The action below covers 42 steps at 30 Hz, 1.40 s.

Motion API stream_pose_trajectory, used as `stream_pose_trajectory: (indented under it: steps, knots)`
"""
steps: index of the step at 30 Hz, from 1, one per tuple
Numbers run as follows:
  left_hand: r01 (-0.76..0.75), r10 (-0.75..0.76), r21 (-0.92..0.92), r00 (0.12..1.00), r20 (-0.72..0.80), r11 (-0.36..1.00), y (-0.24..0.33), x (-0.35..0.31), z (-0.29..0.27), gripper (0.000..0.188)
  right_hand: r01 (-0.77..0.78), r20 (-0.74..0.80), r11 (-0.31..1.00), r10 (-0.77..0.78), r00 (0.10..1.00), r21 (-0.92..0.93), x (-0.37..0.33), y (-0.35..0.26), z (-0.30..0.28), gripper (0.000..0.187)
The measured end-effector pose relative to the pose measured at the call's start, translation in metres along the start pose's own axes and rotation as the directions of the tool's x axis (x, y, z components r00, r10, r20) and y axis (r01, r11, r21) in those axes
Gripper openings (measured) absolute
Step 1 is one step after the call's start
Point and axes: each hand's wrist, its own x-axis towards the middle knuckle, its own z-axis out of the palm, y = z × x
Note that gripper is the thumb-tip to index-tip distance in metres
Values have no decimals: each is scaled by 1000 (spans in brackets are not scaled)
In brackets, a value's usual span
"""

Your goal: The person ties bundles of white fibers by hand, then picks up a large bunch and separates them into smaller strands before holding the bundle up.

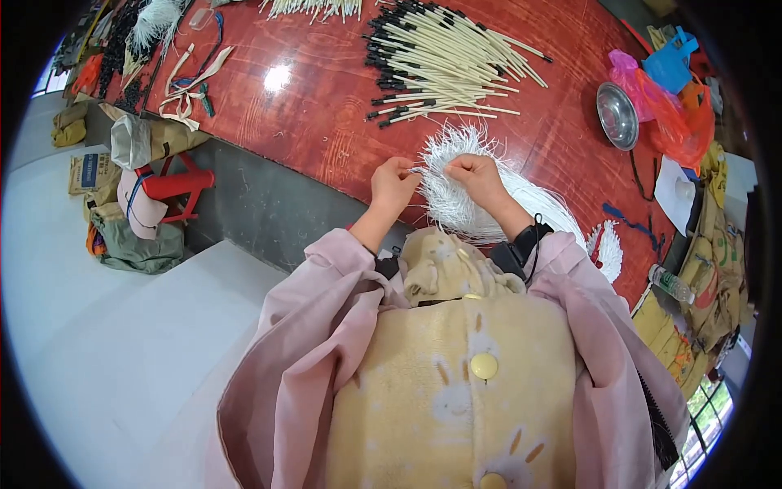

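In the head view, a white strand bundle (446,204) lies on the red bench (314,122), black-ended sticks (460,65) beyond it. The left hand (393,186), at the bundle's left edge, and right hand (482,179), over it, each have the grip pinched together; whether on strands, I cannot tell.

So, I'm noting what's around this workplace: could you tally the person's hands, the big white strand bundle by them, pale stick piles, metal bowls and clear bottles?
Hands: 2 (left hand, right hand)
White strand bundle: 1
Pale stick piles: 2 (large pile; another pile, cut off above)
Metal bowl: 1
Clear bottle: 1
Total: 7
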Motion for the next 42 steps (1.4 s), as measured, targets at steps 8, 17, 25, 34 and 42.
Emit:
stream_pose_trajectory:
  steps: [8,17,25,34,42]
  knots:
    - [-201,204,82,978,-33,976,-10,21,16,24,-23,-57,1000,23,998,-8,-5,-5,6,10]
    - [-341,393,440,919,-30,831,0,6,-9,17,101,-146,982,-125,981,-162,-7,-26,10,11]
    - [-395,414,534,906,91,748,2,7,-2,8,176,25,919,-178,984,-353,-15,-49,33,16]
    - [-632,584,309,775,243,710,24,-2,-11,11,207,100,852,-182,978,-480,-4,-35,24,14]
    - [-209,247,-190,947,208,959,7,11,-3,14,-37,101,985,55,993,-169,-1,-22,19,12]
